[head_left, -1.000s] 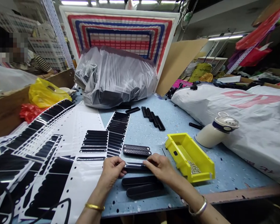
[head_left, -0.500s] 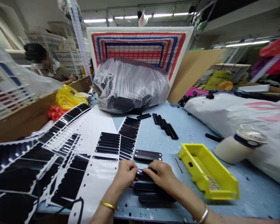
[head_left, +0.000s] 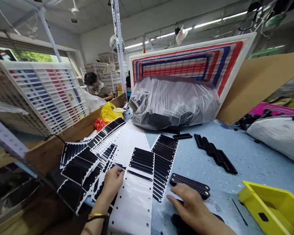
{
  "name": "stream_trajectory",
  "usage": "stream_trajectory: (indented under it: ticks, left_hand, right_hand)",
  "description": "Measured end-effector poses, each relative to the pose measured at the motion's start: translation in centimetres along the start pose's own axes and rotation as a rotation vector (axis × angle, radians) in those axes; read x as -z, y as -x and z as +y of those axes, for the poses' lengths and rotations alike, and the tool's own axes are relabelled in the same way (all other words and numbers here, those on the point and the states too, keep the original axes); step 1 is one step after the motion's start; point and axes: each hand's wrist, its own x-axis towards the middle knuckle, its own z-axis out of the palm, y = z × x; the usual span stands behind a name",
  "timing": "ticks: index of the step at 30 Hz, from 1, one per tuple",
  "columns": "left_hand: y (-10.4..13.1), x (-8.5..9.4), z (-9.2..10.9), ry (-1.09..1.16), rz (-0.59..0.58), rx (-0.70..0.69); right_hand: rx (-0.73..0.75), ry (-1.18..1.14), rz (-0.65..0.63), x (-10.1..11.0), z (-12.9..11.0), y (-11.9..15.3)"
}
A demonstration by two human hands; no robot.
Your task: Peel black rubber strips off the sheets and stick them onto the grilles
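Note:
My left hand, fingertips pinched together, hovers at the left edge of a white backing sheet with glossy black strip stickers. Whatever those fingertips may hold is hidden. To the right, my right hand has its thumb and index finger apart. Beneath it are plain black oblong pieces, mostly covered by the hand. Just beyond its fingers lies a black oblong piece with a carbon-weave top. A second sticker sheet lies partly under the first.
More sticker sheets overlap at left. A yellow bin and a thin dark rod lie at right. Black pieces form a row farther back, before a filled plastic bag. Another person sits beyond the wooden board.
The view has swung left. My left hand has left the black pieces and moved over to the sticker sheet's left edge. My right hand stays over the pieces, its thumb and index finger spread.

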Motion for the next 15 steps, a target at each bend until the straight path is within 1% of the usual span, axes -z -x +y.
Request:
stream_trajectory:
  ticks: [2, 3, 4, 6, 8, 11, 13, 15]
  left_hand:
    - [0.5, -0.8, -0.4, 0.075, -0.054, 0.086]
    - [0.9, -1.5, -0.5, 0.121, -0.084, 0.128]
    - [1.3, -2.2, -0.6, 0.171, -0.113, 0.167]
    - [2.2, -3.3, -0.9, 0.276, -0.163, 0.221]
    - [2.8, -3.8, -1.0, 0.375, -0.193, 0.246]
    - [3.1, -3.8, -1.2, 0.490, -0.205, 0.235]
    - [3.0, -3.5, -1.2, 0.529, -0.205, 0.211]
    - [3.0, -3.3, -0.9, 0.545, -0.201, 0.185]
  right_hand:
    - [0.054, -0.026, -0.155, -1.1, -2.7, -0.9]
    - [0.067, -0.030, -0.213, -1.9, -3.8, -1.1]
    - [0.080, -0.027, -0.245, -2.6, -4.6, -1.0]
    - [0.129, -0.015, -0.229, -4.1, -5.4, -0.3]
    - [0.173, -0.008, -0.191, -5.3, -5.4, 0.7]
    - [0.242, 0.024, -0.181, -7.2, -4.8, 1.9]
    - [0.323, 0.093, -0.158, -8.9, -4.6, 2.4]
    - [0.442, 0.166, -0.075, -10.9, -4.4, 2.8]
